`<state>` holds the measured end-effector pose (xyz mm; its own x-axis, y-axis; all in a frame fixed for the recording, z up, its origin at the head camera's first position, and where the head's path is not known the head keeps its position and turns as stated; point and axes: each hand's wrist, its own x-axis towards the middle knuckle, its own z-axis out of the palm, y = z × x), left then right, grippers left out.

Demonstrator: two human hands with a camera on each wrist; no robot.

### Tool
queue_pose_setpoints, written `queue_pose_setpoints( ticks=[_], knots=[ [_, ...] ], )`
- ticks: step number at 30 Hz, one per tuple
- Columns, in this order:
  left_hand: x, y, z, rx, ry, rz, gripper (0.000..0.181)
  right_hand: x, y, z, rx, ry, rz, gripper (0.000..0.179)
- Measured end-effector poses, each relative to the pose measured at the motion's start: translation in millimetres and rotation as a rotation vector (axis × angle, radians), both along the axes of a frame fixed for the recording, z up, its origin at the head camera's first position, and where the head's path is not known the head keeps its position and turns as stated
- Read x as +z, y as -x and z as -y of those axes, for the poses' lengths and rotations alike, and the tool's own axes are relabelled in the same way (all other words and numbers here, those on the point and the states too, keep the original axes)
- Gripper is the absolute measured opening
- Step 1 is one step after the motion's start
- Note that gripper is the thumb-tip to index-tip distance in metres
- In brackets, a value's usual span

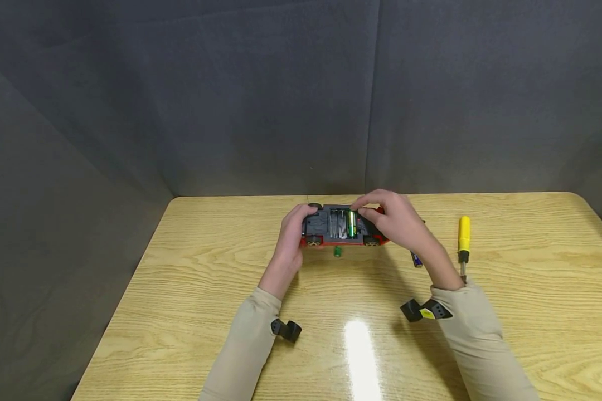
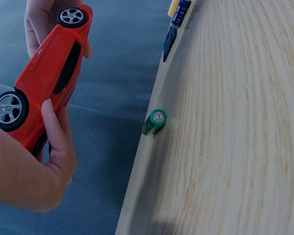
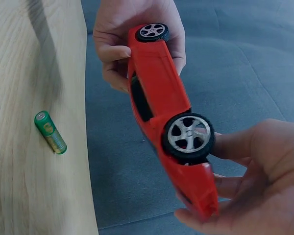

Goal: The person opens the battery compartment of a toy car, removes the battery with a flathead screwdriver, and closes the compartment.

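A red toy car [image 1: 341,243] is held upside down above the table, its dark underside facing up. A green battery [image 1: 352,224] lies in its uncovered battery compartment, beside bare slots. My left hand [image 1: 289,236] grips the car's left end, with a finger along its red side in the left wrist view. At the other end is my right hand [image 1: 393,219]; its thumb and index fingertip are at the battery's far end. In the right wrist view its fingers curl about that end of the car. Their exact contact is partly hidden by the wheel.
Another green battery [image 3: 51,132] is on the table below the car. A blue battery [image 1: 417,259] lies by the right forearm, near a dark pointed piece [image 2: 170,44]. A yellow-handled screwdriver [image 1: 464,236] lies farther right. Dark cloth [image 1: 281,111] hangs behind the table.
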<state>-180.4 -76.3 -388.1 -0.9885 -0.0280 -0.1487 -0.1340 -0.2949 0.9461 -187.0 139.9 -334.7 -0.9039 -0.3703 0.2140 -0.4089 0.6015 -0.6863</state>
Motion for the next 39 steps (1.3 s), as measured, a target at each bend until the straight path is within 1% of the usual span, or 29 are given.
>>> queue_pose_setpoints(
  ticks=[4, 8, 16, 20, 24, 29, 36, 39],
  knots=[
    [-0.2, 0.1, -0.1, -0.001, 0.007, -0.003, 0.016, -0.9, 0.2, 0.7, -0.001, -0.017, -0.003, 0.018],
    [-0.1, 0.4, -0.6, -0.005, 0.019, -0.004, 0.015, -2.2, -0.4, 0.9, -0.001, -0.013, 0.001, 0.019],
    [-1.4, 0.4, -1.9, -0.01, 0.025, -0.005, 0.013, -5.2, -1.5, 0.3, 0.003, 0.019, 0.065, 0.022],
    [-2.3, 0.2, -2.0, -0.007, 0.029, -0.007, 0.011, -5.7, -1.7, 0.3, -0.004, 0.056, 0.096, 0.023],
    [-2.9, 0.3, -1.7, -0.019, 0.019, -0.006, 0.014, -6.5, -1.4, 0.3, -0.004, 0.089, 0.127, 0.024],
    [-2.6, 0.6, -2.0, -0.03, 0.018, 0.001, 0.015, -8.6, -0.7, -0.5, -0.004, 0.079, 0.12, 0.024],
    [-4.1, 1.0, -2.4, -0.034, 0.009, 0.0, 0.014, -7.8, -3.0, -0.6, -0.004, 0.109, 0.116, 0.024],
    [-4.9, 1.1, -2.4, -0.033, 0.008, 0.004, 0.015, -8.2, -4.0, -0.9, -0.006, 0.105, 0.111, 0.024]
  ],
)
